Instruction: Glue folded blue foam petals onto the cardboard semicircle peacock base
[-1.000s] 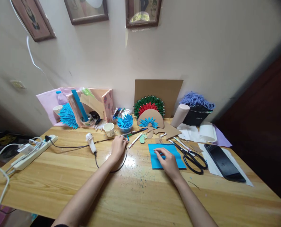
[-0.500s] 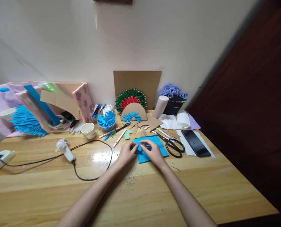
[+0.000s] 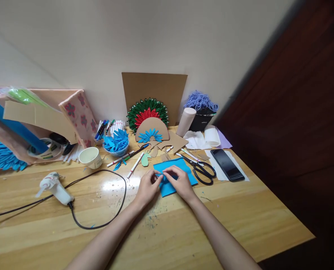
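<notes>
Both hands meet over a blue sheet that lies flat on the wooden table. Thumb and fingertips of my left hand pinch a small blue piece, matching the sheet in colour. On its other side, my right hand is closed on the same piece, its fingertips almost touching the left ones. The fingers hide most of the piece's shape. Black-handled scissors rest just right of the sheet. Behind it stands a cardboard half-disc with blue petals, before a green-and-red petal fan.
A glue gun lies left, its cable looping across the table. Behind it are a paper cup and a bowl of blue pieces. Markers and cardboard scraps lie behind the sheet. A phone is at right.
The camera view has shifted, so the table items at left appear larger and farther left. Both hands stay together over the blue sheet, with their fingertips now closer together on the small piece.
</notes>
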### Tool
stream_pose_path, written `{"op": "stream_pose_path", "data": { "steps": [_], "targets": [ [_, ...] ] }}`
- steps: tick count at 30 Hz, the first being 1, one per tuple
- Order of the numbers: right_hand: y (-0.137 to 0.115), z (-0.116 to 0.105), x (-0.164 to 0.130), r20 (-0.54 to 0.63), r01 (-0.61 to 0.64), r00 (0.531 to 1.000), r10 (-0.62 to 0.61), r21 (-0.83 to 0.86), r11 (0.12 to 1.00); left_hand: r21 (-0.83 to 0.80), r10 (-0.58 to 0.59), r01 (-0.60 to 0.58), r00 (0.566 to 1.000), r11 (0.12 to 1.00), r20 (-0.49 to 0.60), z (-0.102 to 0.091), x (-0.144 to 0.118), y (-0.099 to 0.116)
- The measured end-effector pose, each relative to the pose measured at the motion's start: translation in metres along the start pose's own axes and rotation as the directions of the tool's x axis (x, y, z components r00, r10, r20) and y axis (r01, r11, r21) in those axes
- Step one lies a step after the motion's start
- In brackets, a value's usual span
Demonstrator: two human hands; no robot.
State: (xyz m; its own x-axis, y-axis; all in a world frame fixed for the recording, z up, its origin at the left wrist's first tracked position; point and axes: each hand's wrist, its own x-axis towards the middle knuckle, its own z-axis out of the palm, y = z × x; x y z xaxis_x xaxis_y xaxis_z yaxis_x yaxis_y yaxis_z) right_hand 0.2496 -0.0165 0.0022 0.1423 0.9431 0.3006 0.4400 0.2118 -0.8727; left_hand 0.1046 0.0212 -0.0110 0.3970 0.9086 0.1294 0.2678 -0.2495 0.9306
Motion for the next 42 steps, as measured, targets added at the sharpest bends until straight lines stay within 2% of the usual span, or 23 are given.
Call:
{"op": "stream_pose_path", "data": {
  "steps": [5, 14, 21, 30, 34, 37, 39, 42],
  "targets": [
    [0.002, 0.002, 0.0, 0.03, 0.019, 0.999, -0.019, 0.001, 1.0, -0.048, -0.013, 0.014, 1.0, 0.999, 0.007, -0.001, 0.002, -0.003],
    [0.003, 0.004, -0.002, 0.049, 0.167, 0.986, -0.162, -0.11, 0.98, -0.091, -0.029, 0.029, 1.0, 0.995, 0.005, -0.001, 0.002, -0.006],
    [0.008, 0.005, -0.004, 0.076, 0.353, 0.936, -0.344, -0.198, 0.915, -0.252, -0.028, 0.03, 1.0, 0.967, 0.008, 0.001, 0.004, -0.011],
    [0.009, 0.006, -0.005, 0.111, 0.48, 0.876, -0.47, -0.289, 0.828, -0.436, -0.052, 0.052, 0.999, 0.898, 0.011, -0.001, 0.004, -0.015],
    [0.006, 0.005, -0.005, 0.135, 0.489, 0.872, -0.471, -0.311, 0.815, -0.53, -0.1, 0.1, 0.995, 0.842, 0.029, -0.002, 0.004, -0.014],
    [0.003, 0.004, -0.006, 0.133, 0.463, 0.886, -0.444, -0.292, 0.837, -0.505, -0.084, 0.083, 0.996, 0.859, 0.021, -0.003, 0.002, -0.011],
    [0.002, 0.005, -0.007, 0.104, 0.41, 0.912, -0.397, -0.232, 0.882, -0.455, -0.057, 0.058, 0.998, 0.888, 0.016, -0.003, 0.002, -0.01],
    [0.005, 0.008, -0.006, 0.037, 0.249, 0.968, -0.247, -0.067, 0.966, -0.393, -0.037, 0.032, 0.999, 0.919, -0.004, -0.001, 0.003, -0.011]
  ]
}}
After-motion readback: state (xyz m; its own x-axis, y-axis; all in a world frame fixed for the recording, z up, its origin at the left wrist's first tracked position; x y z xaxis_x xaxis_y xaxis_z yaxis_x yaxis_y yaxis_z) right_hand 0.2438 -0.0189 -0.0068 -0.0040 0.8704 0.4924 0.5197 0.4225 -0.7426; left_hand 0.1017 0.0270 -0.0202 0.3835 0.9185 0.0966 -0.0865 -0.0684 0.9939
